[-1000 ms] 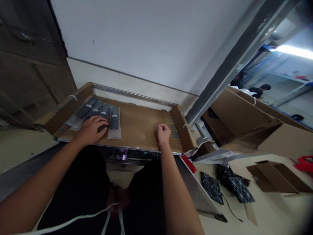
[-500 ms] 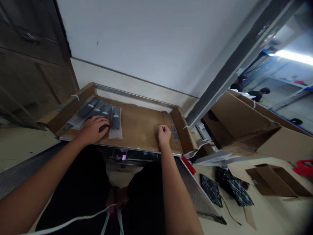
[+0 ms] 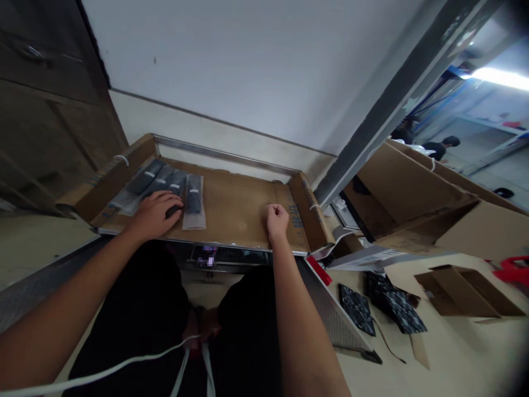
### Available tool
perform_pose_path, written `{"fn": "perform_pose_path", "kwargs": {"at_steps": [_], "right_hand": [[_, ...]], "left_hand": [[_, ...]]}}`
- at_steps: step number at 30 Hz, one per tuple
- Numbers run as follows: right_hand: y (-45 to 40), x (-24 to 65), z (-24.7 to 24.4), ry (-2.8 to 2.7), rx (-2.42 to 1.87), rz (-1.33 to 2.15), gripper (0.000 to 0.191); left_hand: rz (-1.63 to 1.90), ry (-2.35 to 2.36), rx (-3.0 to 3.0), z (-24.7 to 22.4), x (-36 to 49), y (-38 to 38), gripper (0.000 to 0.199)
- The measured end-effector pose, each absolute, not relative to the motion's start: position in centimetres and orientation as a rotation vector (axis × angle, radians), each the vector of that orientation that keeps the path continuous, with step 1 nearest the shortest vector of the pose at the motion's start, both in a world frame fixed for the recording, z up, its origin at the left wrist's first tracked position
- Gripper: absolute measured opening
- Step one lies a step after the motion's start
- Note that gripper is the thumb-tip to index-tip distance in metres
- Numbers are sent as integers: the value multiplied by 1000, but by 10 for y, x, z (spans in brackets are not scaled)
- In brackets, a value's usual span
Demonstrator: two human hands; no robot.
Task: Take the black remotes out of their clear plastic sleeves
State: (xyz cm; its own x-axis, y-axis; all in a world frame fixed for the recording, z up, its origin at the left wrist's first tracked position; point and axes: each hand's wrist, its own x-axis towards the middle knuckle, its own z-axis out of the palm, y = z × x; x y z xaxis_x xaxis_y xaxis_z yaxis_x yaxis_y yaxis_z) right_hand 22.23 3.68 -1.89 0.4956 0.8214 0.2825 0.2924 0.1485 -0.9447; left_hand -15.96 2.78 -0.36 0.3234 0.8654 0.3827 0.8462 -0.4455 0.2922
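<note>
Several dark items in clear plastic sleeves with small white labels lie side by side on the left of a cardboard-lined tray [image 3: 235,193]. The rightmost sleeved item [image 3: 194,201] lies a little apart. My left hand [image 3: 156,214] rests over the lower ends of the others, its fingers curled round a small dark object [image 3: 173,210], mostly hidden. On the right part of the tray my right hand [image 3: 278,221] is closed in a loose fist near blue printed marks; whatever it may hold is too small to make out.
A large open cardboard box [image 3: 409,193] stands right of the metal post. Dark patterned packages [image 3: 392,303] and a smaller carton [image 3: 467,289] lie lower right. Two people are in the far background. White cords hang over my lap.
The view has shifted slightly, so the tray sits a little higher and further left. Both hands keep nearly the same places and poses.
</note>
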Motion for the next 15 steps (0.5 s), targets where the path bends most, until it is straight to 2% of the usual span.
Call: {"fn": "perform_pose_path", "kwargs": {"at_steps": [15], "right_hand": [[40,223,-21,-1071,-1426,485,25]], "left_hand": [[739,1631,2543,-3,-160,28,32]]}}
